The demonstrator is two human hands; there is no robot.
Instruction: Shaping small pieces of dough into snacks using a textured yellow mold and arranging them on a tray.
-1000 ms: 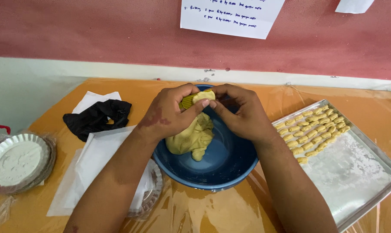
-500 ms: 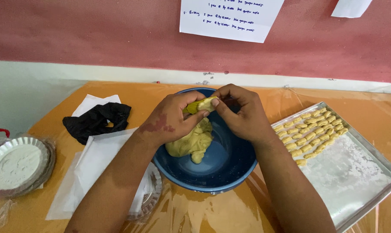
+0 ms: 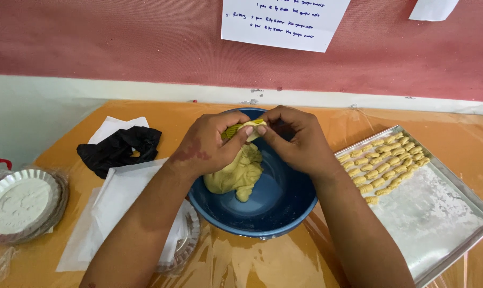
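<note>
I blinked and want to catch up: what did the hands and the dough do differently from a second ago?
Very little. Both hands, left hand and right hand, keep pinching the small dough piece on a yellow ridged tool above the blue bowl; the piece looks pressed a little flatter and longer. Nothing was picked up or let go. The big dough lump, the tray of shaped pieces, the black cloth and the foil plate stayed put.
</note>
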